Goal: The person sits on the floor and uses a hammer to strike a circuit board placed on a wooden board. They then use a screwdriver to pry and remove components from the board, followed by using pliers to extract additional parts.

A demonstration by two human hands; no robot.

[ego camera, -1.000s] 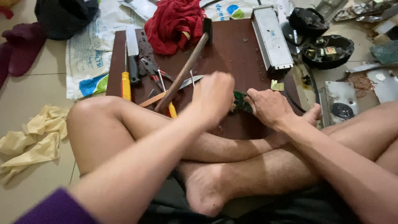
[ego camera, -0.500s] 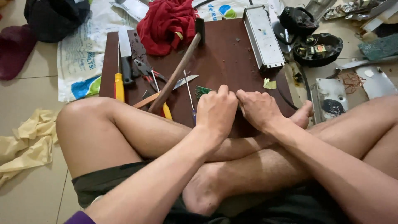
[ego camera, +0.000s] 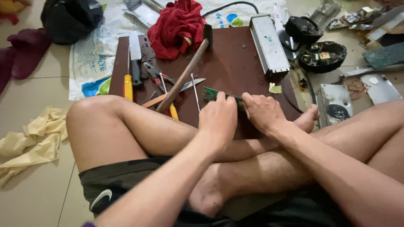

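A dark brown rectangular wooden board (ego camera: 235, 63) is laid on the tiled floor in front of the crossed legs and is taken as the worktop. A small green printed circuit board (ego camera: 212, 93) is held at the near edge of the worktop, roughly at its middle. The left hand (ego camera: 219, 120) is curled closed over the near part of the circuit board, knuckles up. The right hand (ego camera: 263, 111) is closed on the circuit board's right end, fingers bent down onto it; the two hands are touching or nearly so. Whether a tool is gripped inside either hand cannot be told.

Left of the circuit board, on the worktop, a hammer with a long wooden handle (ego camera: 183, 77) is laid diagonally, head toward the far edge. A yellow-handled screwdriver (ego camera: 127, 86) and a black-handled knife (ego camera: 135, 59) are lying near the worktop's left edge. A crumpled red cloth (ego camera: 174, 25) is heaped at the far edge. A long grey metal box (ego camera: 269, 44) is set along the right edge. Crumpled yellow gloves (ego camera: 31, 141) are on the floor, well left of the worktop.
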